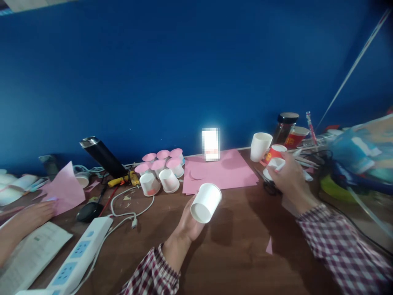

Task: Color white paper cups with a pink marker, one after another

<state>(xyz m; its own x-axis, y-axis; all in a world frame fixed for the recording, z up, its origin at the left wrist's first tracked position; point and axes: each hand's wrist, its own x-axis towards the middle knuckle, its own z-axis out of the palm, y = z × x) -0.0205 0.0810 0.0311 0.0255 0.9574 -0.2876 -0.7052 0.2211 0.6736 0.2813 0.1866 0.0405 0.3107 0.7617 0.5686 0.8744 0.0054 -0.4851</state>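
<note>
My left hand (188, 225) is wrapped round a white paper cup (206, 203), which tilts with its closed bottom toward me. At the right, my right hand (287, 178) has its fingers bent over a small white thing (276, 164) that I cannot make out, in front of a red paper cup (275, 152). Black-handled scissors (270, 187) lie just below those fingers. Beside the red cup stands a white paper cup (260, 146). Pink paper sheets (227, 172) lie flat in the middle. Left of them are several cups with pink tops (158, 164) and two upturned white cups (168, 181).
A power strip (81, 248), white cable (123, 227), black mouse (89, 212) and leaning black flask (102, 155) occupy the left. Another person's hand (39, 213) touches pink paper (68, 190) there. A lidded jar (285, 127) and blue bag (362, 155) stand right. A bright phone screen (211, 143) leans against the wall.
</note>
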